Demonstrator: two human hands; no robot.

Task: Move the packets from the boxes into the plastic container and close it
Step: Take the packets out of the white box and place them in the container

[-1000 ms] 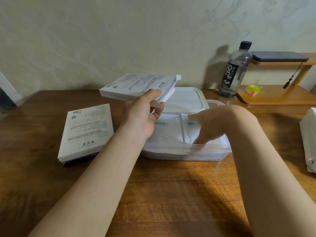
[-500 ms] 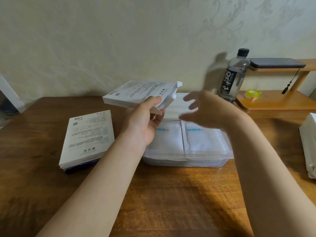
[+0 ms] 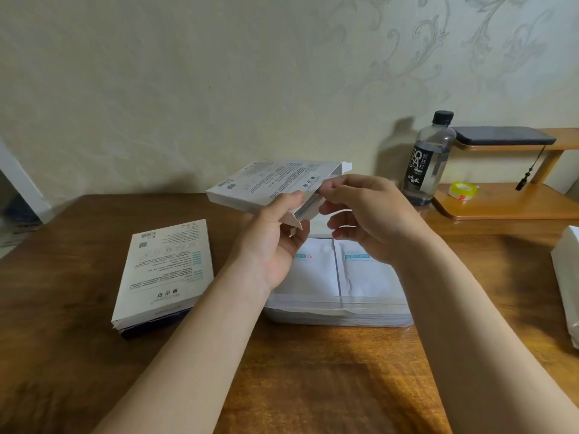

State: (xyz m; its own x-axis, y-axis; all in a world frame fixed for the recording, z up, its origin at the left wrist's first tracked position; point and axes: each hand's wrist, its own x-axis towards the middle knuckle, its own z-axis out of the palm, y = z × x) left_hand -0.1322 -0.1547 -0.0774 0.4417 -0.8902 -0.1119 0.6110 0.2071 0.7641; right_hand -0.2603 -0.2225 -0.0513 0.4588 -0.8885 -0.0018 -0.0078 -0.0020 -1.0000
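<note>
1. Above the far edge of the plastic container (image 3: 338,314), your left hand (image 3: 275,242) grips a white box (image 3: 269,183). Your thumb is on top and your fingers underneath, and the box's open end is tipped toward your other hand.
2. Your right hand (image 3: 369,214) sits at that open end with its fingers bent. It isn't clear whether they pinch a packet, a flap or nothing.
3. The container stands uncovered on the table (image 3: 313,386), just below your hands. Two white packets (image 3: 313,274) lie side by side on a stack that looks close to the rim.
4. The job seems well along, since many packets are already in. Whatever the held box contains has yet to come out.
5. A second box (image 3: 163,270) lies flat to the left of the container. Its contents are hidden.
6. The container has no lid on it, so closing it is yet to be done.
7. Toward the back right stands a bottle (image 3: 429,158), beside a wooden shelf (image 3: 501,205) that holds a roll of tape (image 3: 463,191). A white bundle (image 3: 567,283) lies at the right edge.
8. Nothing lies between the box and the container. The tall stack may push back against the lid.
</note>
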